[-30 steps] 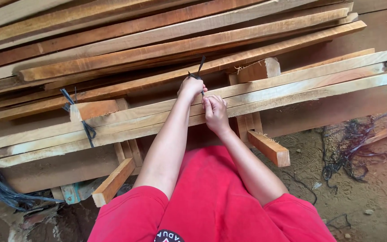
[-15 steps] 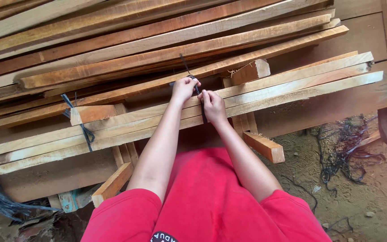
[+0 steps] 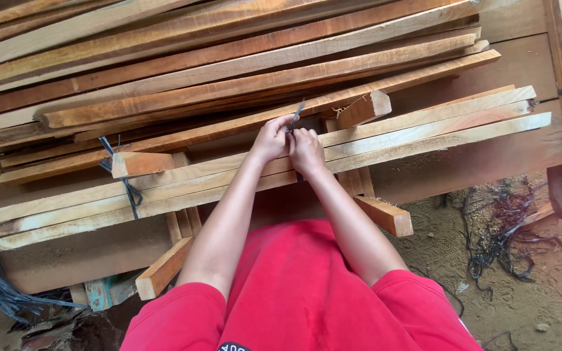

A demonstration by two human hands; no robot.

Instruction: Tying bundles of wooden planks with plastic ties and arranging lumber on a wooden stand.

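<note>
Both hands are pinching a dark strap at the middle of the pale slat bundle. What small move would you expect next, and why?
Probably a tightening pull on the strap. The left hand and right hand meet on top of the slats, and the strap's free end sticks up loose above the fingers. A similar tie already wraps the bundle's other end, so this one looks unfinished.

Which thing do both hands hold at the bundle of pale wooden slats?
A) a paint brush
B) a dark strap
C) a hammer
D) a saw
B: the left hand and the right hand pinch a dark strap whose end sticks up above the bundle of pale slats; a similar dark strap is already tied farther left.
</note>
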